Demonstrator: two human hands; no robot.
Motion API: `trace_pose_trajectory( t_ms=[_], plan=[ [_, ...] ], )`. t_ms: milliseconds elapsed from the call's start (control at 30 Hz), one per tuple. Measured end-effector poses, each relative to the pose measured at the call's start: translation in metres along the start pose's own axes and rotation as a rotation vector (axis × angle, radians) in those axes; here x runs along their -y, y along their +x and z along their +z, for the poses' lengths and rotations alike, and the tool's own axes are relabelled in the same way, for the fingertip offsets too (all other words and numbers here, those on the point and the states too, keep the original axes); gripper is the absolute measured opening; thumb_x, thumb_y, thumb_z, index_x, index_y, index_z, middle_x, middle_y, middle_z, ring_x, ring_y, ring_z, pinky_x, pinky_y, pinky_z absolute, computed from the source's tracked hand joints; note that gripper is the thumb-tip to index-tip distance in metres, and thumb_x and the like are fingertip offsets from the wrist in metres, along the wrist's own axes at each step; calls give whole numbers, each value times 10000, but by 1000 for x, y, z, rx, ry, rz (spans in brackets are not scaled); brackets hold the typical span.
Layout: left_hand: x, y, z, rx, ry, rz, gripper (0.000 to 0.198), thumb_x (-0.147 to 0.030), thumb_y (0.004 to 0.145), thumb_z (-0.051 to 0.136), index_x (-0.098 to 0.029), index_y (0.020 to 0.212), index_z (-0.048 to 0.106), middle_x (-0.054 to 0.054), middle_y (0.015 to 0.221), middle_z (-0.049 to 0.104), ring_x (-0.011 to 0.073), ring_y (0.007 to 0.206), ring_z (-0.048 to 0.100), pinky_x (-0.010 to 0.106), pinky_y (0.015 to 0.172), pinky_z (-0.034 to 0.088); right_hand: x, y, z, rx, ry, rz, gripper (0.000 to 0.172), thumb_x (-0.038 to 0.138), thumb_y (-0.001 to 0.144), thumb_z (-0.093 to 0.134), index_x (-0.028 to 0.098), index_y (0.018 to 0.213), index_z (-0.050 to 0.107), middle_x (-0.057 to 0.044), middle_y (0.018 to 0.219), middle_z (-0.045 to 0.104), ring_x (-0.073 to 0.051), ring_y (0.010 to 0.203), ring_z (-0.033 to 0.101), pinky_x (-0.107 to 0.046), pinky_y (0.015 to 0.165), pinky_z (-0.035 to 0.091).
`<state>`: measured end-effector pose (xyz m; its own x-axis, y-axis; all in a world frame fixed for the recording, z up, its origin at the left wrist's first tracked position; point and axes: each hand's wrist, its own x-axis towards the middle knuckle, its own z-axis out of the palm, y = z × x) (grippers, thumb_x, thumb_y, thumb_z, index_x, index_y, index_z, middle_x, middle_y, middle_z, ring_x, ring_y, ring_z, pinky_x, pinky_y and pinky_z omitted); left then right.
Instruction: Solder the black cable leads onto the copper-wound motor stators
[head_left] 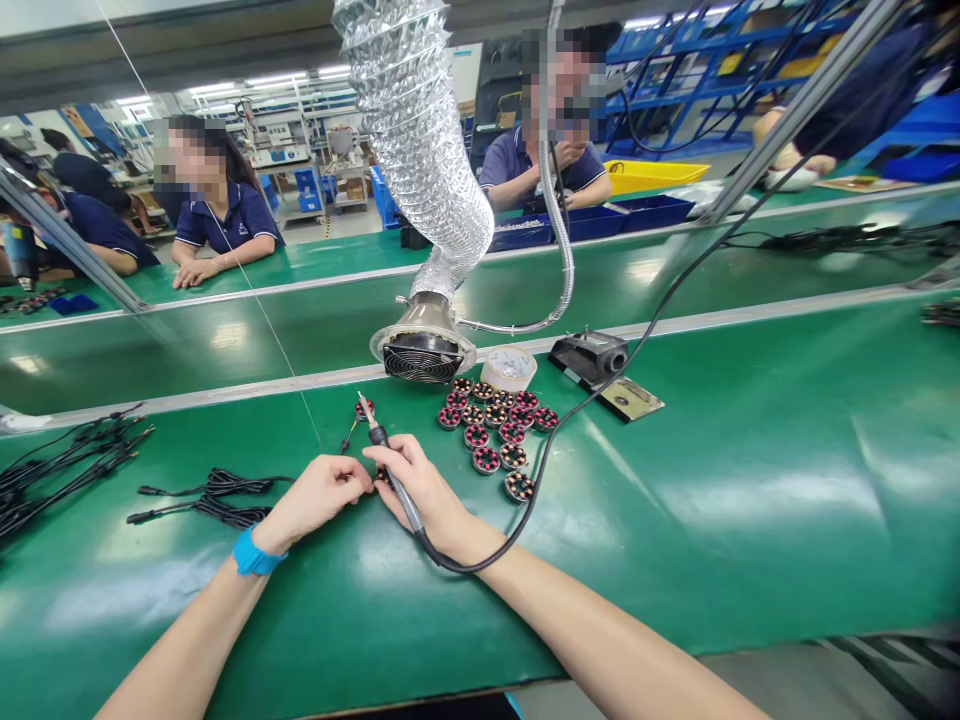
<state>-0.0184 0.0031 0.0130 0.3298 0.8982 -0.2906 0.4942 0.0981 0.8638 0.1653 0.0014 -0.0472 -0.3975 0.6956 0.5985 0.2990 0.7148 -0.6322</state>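
My right hand (431,495) is wrapped around a soldering iron (405,498), its bare tip pointing up and away from me. Opposite it, my left hand (319,492), with a blue band on the wrist, has thumb and forefinger pinched together; what they hold is too small to make out. Between the hands, a small round coil-wound part (382,475) shows only partly behind my right fingers. Just beyond the iron's tip lies a round stator with red coils (364,408), with a short lead beside it. Several similar stators (475,436) are grouped right of my right hand.
A fume extractor fan (424,350) hangs ahead on a foil duct (420,130). Behind the stators are a tape roll (509,368) and a soldering iron stand (589,355). Black cables (225,495) lie left; the iron's cord (600,395) crosses rightward. Co-workers sit across the bench.
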Motion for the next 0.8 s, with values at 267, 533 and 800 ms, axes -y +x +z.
trace_pose_trajectory(
  t_ms=[267,533,800],
  plan=[
    [10,7,11,1,-440,-53,365,-464,733,747,-114,727,642,18,609,626,91,499,576,186,480,436,5,-1,8,-176,188,134,464,18,868,473,250,1267,525,-52,1094,526,-117,820,657,-258,800,567],
    [11,10,10,-94,-534,-69,426,-485,708,775,-88,824,672,56,696,673,122,579,623,226,532,512,7,5,14,-230,229,180,560,-35,773,430,243,1248,529,-50,1101,544,-141,924,669,-289,872,564],
    [6,5,-4,-294,-275,71,496,-558,856,575,-78,945,661,110,802,700,176,695,666,314,677,546,10,12,-5,-239,43,35,458,32,880,438,228,1282,536,-83,1090,578,-165,889,664,-309,835,554]
  ],
)
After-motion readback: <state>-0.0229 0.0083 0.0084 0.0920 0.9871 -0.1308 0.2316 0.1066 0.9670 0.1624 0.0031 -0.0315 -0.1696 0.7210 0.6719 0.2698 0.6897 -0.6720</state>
